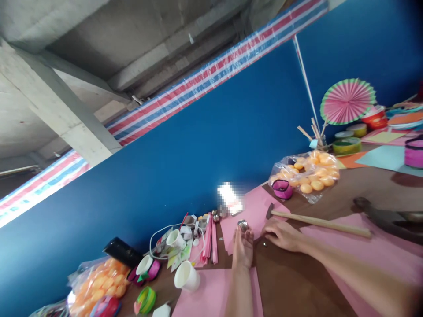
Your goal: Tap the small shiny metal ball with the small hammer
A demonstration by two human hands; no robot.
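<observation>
Shiny metal ball [243,226], one, held by the left hand [243,250] over the counter [291,281], grip partly closed round it, best kept cupped against rolling; right hand [283,234] beside small shiny bead [265,244], fingers bent, any hold unclear.

Soft, fairly even light fills the view. A pixelated white patch [230,199] glares at center; edges look stretched, the right forearm [366,273] blurred.
</observation>
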